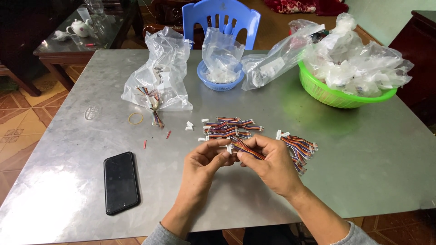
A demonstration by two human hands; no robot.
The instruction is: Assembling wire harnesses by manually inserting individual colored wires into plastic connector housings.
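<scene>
I pinch one striped cable (247, 149) between my left hand (204, 164) and right hand (272, 165); finished cables (229, 128) lie piled, bagged parts (359, 68) wait.

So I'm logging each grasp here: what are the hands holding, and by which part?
Both hands share one short multicoloured wire harness: left hand pinches its white connector end, right hand grips the wires just behind.

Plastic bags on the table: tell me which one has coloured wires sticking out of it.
The clear bag at the far left, beside the yellow rubber band. A bundle of coloured wires pokes from its bottom edge; the other bags show only white parts.
</scene>
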